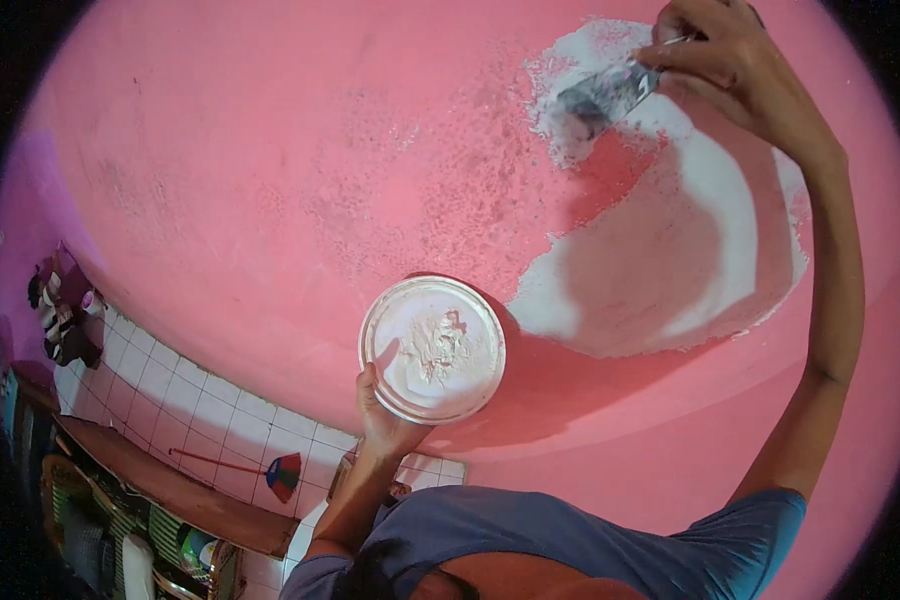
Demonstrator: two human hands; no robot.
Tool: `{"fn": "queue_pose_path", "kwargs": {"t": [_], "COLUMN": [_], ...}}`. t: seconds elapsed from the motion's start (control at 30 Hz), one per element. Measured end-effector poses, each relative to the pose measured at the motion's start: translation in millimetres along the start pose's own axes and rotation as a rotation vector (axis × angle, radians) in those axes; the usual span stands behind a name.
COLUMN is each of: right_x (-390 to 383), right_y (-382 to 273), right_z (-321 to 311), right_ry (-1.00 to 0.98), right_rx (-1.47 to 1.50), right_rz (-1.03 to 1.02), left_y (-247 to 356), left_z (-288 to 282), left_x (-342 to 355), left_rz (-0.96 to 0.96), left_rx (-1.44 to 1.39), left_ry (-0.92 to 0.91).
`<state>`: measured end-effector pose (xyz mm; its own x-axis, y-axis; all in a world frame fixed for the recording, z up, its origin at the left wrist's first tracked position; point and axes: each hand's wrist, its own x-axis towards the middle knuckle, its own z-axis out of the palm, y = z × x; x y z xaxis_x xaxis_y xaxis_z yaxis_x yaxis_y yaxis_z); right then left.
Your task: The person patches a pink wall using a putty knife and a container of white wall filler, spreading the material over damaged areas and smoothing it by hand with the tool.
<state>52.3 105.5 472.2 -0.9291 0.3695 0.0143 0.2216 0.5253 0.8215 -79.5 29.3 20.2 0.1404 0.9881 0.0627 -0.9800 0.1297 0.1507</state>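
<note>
My left hand (378, 410) grips a round white lid (390, 315) with a lump of white paste (430, 345) on it, held in front of the pink wall (270, 120). Up at the top right, my right hand (710, 60) holds a metal scraper (610, 95), its blade against or very near a patch of white filler (555, 60) with rough, peeling edges. A larger smooth white patch (740, 260) spreads below the scraper, partly in my shadow. Speckled, worn paint shows to the left of the patches.
White floor tiles (210, 410) run along the wall's foot at lower left, with a broom (282, 478) lying on them. A brown ledge (170, 478), green woven chairs (155, 530) and a dark pile of items (70, 320) beside a purple wall (30, 210) are at the left.
</note>
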Motion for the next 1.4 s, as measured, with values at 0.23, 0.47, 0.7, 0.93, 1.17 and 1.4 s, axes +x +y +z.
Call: {"fn": "queue_pose_path", "kwargs": {"t": [0.23, 0.47, 0.7, 0.93, 1.17, 1.4], "right_x": [-5, 11, 7, 14, 5, 11], "right_y": [20, 1, 8, 2, 17, 15], "right_z": [-22, -8, -20, -8, -11, -7], "right_ry": [0.096, -0.028, 0.079, 0.021, 0.023, 0.065], "right_rx": [-0.121, 0.062, -0.119, 0.132, -0.030, -0.044], "right_rz": [0.150, 0.061, 0.252, 0.115, 0.184, 0.051], "left_y": [-1, 1, 0, 0, 2, 2], "left_z": [-3, 0, -2, -8, -1, 0], "left_x": [0, -1, 0, 1, 0, 0], "left_rz": [0.002, -0.028, -0.028, -0.043, -0.040, -0.007], "left_rx": [-0.005, -0.109, -0.064, -0.131, -0.084, 0.017], "left_ry": [-0.016, -0.017, 0.004, -0.042, -0.019, -0.045]}}
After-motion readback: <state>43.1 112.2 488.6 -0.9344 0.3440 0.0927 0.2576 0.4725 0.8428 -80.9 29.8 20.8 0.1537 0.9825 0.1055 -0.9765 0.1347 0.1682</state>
